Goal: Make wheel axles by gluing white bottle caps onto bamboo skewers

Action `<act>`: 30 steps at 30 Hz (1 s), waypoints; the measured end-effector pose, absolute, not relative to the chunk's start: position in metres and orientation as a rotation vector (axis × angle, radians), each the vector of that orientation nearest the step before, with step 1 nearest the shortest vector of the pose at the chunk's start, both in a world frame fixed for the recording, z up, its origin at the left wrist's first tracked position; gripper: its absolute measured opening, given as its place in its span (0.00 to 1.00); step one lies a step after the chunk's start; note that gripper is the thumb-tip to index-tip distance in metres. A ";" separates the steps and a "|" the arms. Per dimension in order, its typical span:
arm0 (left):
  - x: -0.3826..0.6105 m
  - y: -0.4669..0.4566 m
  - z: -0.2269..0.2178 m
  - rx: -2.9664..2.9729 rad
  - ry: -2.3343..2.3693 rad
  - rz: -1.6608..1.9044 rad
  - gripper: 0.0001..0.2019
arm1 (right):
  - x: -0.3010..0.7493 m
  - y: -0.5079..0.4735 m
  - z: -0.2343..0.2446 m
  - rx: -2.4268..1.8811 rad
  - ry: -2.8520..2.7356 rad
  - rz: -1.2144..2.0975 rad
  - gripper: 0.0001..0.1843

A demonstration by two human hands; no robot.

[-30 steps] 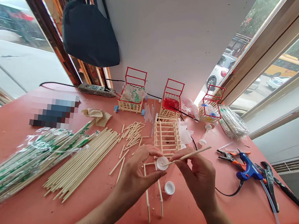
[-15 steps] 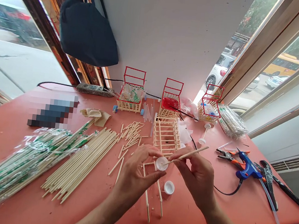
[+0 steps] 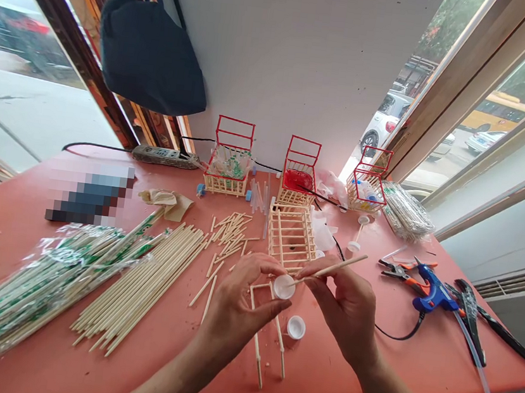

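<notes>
Between the thumb and fingers of my left hand is a white bottle cap, its hollow side facing me. My right hand pinches a wooden stick whose lower tip reaches into the cap. Beneath my hands lies a narrow stick frame, and a second white cap rests on the table beside it. Just beyond my fingertips stands a slatted stick basket. Short cut sticks are scattered left of it.
Long bare sticks and a plastic bag of sticks lie at left. Along the wall stand red-framed stick carts. A blue glue gun, orange-handled pliers and black-handled tools lie at right, with a cable trailing toward my right hand.
Both hands hold nearly the same pose, the stick tip still at the cap. The cap's hollow looks slightly differently angled. The whole view has shifted very slightly.
</notes>
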State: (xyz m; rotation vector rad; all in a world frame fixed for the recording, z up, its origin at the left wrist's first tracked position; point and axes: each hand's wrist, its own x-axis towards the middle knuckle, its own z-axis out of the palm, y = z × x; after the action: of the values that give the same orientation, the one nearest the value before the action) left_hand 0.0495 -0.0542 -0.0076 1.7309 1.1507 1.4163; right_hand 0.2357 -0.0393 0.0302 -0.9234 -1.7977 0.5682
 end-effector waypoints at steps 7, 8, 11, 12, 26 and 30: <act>0.050 -0.054 -0.007 1.741 1.148 1.415 0.11 | 0.237 -0.040 0.030 -0.933 -1.820 0.555 0.06; 0.050 -0.054 -0.007 1.739 1.149 1.413 0.11 | 0.237 -0.039 0.030 -0.935 -1.821 0.551 0.06; 0.050 -0.054 -0.007 1.735 1.151 1.406 0.12 | 0.237 -0.039 0.031 -0.926 -1.825 0.548 0.05; 0.050 -0.054 -0.007 1.736 1.152 1.404 0.12 | 0.237 -0.039 0.032 -0.922 -1.827 0.549 0.05; 0.050 -0.056 -0.009 1.750 1.149 1.412 0.13 | 0.236 -0.039 0.033 -0.936 -1.840 0.545 0.05; 0.050 -0.055 -0.008 1.748 1.147 1.413 0.12 | 0.236 -0.040 0.033 -0.936 -1.840 0.543 0.05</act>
State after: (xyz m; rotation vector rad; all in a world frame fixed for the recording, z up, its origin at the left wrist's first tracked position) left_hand 0.0500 -0.0551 -0.0080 1.7483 1.1467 1.4127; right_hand 0.2358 -0.0395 0.0328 -0.9361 -1.8403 0.5431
